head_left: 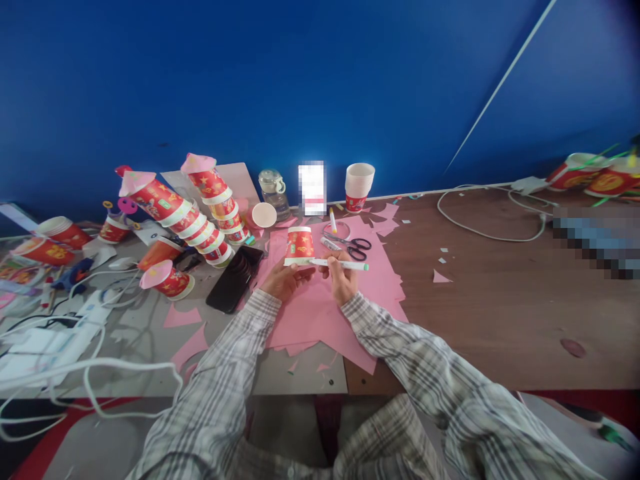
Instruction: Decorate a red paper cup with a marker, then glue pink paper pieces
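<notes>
In front of me a red paper cup (300, 244) with gold stars is upside down, its white rim toward me. My left hand (285, 280) grips it at the rim from below. Between the fingers of my right hand (341, 275) is a white marker (350, 265) with a green end, its other end pointing at the cup's rim. Both hands are above pink paper sheets (320, 313). Just beyond my right hand lie black-handled scissors (359, 249) and a roll of clear tape (336, 231).
Towers of red cups with pink cone tops (175, 213) stand left, beside a black phone (235, 279). White cables (90, 367) and a power strip (65, 333) crowd the far left. Stacked cups (359, 187) and a glass jar (273, 193) stand by the blue wall.
</notes>
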The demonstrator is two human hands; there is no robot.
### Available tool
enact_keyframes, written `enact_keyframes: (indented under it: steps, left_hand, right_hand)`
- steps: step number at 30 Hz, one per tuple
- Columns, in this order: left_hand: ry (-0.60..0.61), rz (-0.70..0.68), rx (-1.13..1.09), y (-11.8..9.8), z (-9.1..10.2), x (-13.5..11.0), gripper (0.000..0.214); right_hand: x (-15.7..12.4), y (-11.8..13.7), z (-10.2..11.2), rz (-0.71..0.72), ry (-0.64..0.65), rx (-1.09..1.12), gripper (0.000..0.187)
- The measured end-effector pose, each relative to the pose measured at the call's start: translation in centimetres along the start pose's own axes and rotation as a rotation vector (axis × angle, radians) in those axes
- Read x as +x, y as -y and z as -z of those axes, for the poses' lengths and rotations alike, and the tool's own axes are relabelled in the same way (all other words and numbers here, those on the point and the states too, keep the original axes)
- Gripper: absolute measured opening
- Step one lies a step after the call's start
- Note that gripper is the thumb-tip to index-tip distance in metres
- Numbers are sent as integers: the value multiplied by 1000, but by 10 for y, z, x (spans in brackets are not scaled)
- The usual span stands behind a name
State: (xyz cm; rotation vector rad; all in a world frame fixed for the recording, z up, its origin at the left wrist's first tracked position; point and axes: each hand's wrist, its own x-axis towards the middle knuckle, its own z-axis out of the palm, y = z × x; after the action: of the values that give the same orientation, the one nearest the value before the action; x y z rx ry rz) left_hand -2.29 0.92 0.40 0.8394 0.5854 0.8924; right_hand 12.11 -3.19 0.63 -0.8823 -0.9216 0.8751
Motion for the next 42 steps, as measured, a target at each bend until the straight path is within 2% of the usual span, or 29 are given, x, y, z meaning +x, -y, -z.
enact_keyframes:
  steps: [4,10,15,21,27,32,36,42]
  left_hand:
    - [5,0,12,-2,-3,-1,56]
    - [3,22,19,-3,-2,-1,58]
    - [-10,9,0,-2,-2,0,53]
    - [27,-4,6,0,-2,0,59]
    - [33,-37,63,3,-3,0,61]
    - [37,-46,93,4,-3,0,52]
    - [71,-48,78,3,-3,-1,56]
    - [8,-30,63,3,-6,-1,51]
  right_hand:
    - [1,1,0,11,-42,4,26]
    - [3,1,-1,90,-33,-53,34]
    - [3,6,-1,163,5,-157,36]
    - [0,13,0,236,39,-263,35]
    - [-3,16,0,256,99,-333,30]
    - [-3,16,1,253,131,-329,29]
    - [-2,16,2,256,150,-338,30]
    - [-2,16,2,240,135,-301,30]
